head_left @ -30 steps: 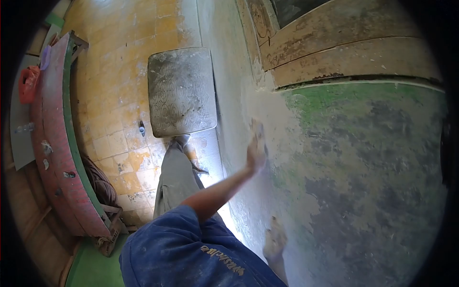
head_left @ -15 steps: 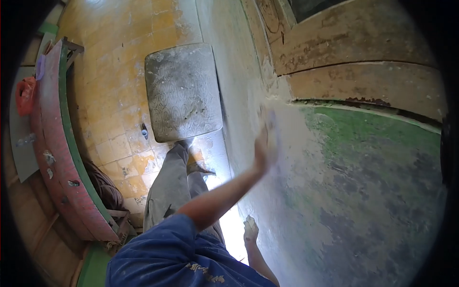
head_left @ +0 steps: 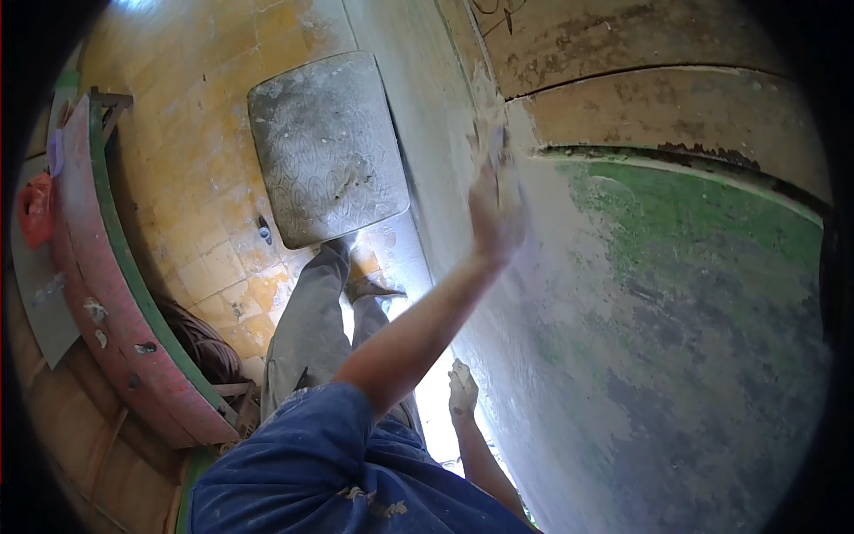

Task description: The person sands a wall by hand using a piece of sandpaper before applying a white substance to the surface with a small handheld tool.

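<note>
My left hand [head_left: 496, 209], smeared by motion, reaches across to the wall just under the wooden frame's corner. Its fingers are closed around a thin, flat, pale scraper [head_left: 509, 169], whose edges are blurred. Pale filler covers the wall [head_left: 551, 267] around it, beside older green and grey patches. Lower down, my right hand [head_left: 462, 390] hangs near the foot of the wall, closed and whitish with filler. Whatever it may hold blends with the fingers and cannot be made out.
A grey, dusty square tabletop [head_left: 329, 151] stands ahead against the wall. A red and green wooden bench [head_left: 116, 267] lies to the left, with a red plastic bag [head_left: 36, 211] by it. A small dark object [head_left: 264, 230] rests on the yellow tiled floor [head_left: 196, 178].
My left hand and the scraper have moved slightly upward along the wall, toward the frame's corner. The camera view has shifted a little. My right hand stays low and closed.
</note>
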Tool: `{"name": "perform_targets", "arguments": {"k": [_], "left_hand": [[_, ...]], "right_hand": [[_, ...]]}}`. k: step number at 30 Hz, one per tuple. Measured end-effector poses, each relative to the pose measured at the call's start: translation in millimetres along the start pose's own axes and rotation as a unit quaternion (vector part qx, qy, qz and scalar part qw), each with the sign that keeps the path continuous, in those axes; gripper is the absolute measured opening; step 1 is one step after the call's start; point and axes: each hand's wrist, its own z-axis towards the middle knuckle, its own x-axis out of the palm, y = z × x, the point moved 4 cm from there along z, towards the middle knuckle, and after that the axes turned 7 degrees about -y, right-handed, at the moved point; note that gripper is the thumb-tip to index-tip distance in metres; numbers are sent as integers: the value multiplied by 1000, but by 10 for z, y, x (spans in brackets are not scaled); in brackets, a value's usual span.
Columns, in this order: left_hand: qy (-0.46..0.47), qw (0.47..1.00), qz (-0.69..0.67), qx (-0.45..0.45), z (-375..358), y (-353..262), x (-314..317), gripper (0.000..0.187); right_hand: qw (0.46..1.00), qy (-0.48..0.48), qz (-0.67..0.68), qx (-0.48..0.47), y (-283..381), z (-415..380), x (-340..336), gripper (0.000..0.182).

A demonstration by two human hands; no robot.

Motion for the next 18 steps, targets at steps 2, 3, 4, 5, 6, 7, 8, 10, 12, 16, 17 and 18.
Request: {"name": "perform_targets", "arguments": {"k": [2, 3, 4, 5, 6, 7, 8, 10, 12, 16, 17, 18], "left_hand": [[33, 992, 79, 96, -141, -163, 65, 51], [46, 981, 116, 148, -224, -252, 104, 53], [58, 966, 154, 199, -321, -324, 139, 55], [93, 923, 187, 324, -571, -353, 155, 56], [111, 926, 193, 306, -650, -252, 85, 55], [131, 928, 198, 287, -677, -222, 45, 56], [134, 928, 200, 286, -570, -250, 54, 56], [98, 911, 209, 341, -175, -298, 105, 54], [84, 911, 210, 344, 176, -454, 175, 53], [88, 917, 195, 336, -318, -407, 188, 52], [133, 914, 182, 338, -563, -365, 128, 52], [133, 913, 183, 339, -673, -307, 37, 52]], "right_hand": [[998, -6, -31, -60, -32, -47, 24, 39], [998, 26, -48, -30, -29, -77, 52, 40], [996, 57, -66, -1, -5, -99, 90, 40], [996, 59, -61, 2, 31, -116, 113, 40], [997, 60, -54, 14, 52, -124, 128, 40], [997, 60, -46, 26, 81, -133, 144, 40], [998, 55, -35, 23, 144, -145, 158, 40], [998, 50, -44, 12, 316, -150, 165, 41], [1000, 15, -15, -22, 205, -76, 158, 40], [999, 0, 46, 2, 192, -69, 161, 38], [998, 37, 27, 53, 223, -91, 170, 41], [998, 45, -29, 37, 107, -53, 151, 41]]}}
